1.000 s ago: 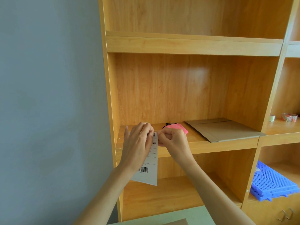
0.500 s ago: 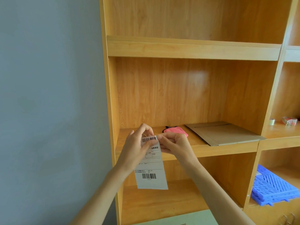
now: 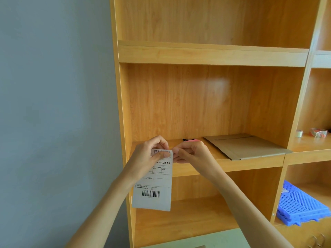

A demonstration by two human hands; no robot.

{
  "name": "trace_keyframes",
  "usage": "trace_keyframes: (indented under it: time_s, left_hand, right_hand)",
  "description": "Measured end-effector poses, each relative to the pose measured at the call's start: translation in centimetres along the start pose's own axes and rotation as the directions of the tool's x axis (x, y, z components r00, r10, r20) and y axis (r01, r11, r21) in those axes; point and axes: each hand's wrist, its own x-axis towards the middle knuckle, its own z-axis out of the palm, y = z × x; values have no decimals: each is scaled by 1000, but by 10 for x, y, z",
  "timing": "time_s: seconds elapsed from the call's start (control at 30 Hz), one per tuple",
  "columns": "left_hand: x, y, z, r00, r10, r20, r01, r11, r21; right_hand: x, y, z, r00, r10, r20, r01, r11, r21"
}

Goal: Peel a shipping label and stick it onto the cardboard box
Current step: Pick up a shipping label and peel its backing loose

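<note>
Both forearms are bare from the lower frame edge up to the wrists, with no sleeve showing. The left hand [image 3: 148,154] and right hand [image 3: 191,153] are bare too, with short, unpainted nails and slim fingers.

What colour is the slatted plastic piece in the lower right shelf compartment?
Blue: the slatted plastic piece shows clearly in the head view.

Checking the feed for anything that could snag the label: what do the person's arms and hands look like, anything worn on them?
Both forearms are bare as far as the frame shows, with no sleeves in view. The left hand and right hand carry no gloves, and no rings, watch or bracelet are visible.
</note>
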Motion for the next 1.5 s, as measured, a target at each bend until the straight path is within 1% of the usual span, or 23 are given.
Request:
trace_keyframes:
  time_s: [0.27,0.47,0.7,0.77,0.8,0.87,0.93,0.97,1.13,1.3,1.4,1.5]
  left_hand:
    - [0,2,-1,1000,-14,9,13,999,50]
    - [0,2,0,1000,-5,17,5,999,49]
    - [0,0,-1,1000,11,28,-13,998,64]
    - [-1,-1,-1,999,43,2,-43,996,78]
    - [-1,-3,0,996,80,-24,-77,991,109]
    - [0,-7,3,984,169,-61,-152,963,222]
    - [0,-8,5,972,230,-47,-200,914,352]
    - [0,-8,5,969,245,-29,-214,895,390]
    - [1,-11,5,957,289,23,-262,828,496]
    - [2,-12,8,939,343,-3,-272,751,602]
    - [3,-12,8,942,334,-26,-248,748,616]
    - [4,-13,10,952,301,-50,-216,780,587]
  right_hand:
    - [-1,-1,-2,1000,-15,5,15,999,-39]
    - [-3,0,-2,1000,-21,11,21,999,-42]
    - [-4,-1,-1,1000,-13,6,13,999,-53]
    - [-3,-2,0,1000,-12,-10,11,998,-62]
    - [-2,-2,1,1000,-9,-21,8,998,-65]
    - [-1,-2,2,999,-2,-35,-1,998,-66]
    - [0,-2,3,999,10,-33,-12,997,-76]
    - [1,-2,2,1000,14,-27,-17,996,-93]
    - [2,-3,1,1000,-6,-3,5,977,-215]
    - [5,-1,2,1000,7,-15,-11,965,-264]
    - [6,-1,3,1000,11,-25,-17,962,-272]
    - [7,0,4,1000,6,-26,-13,958,-285]
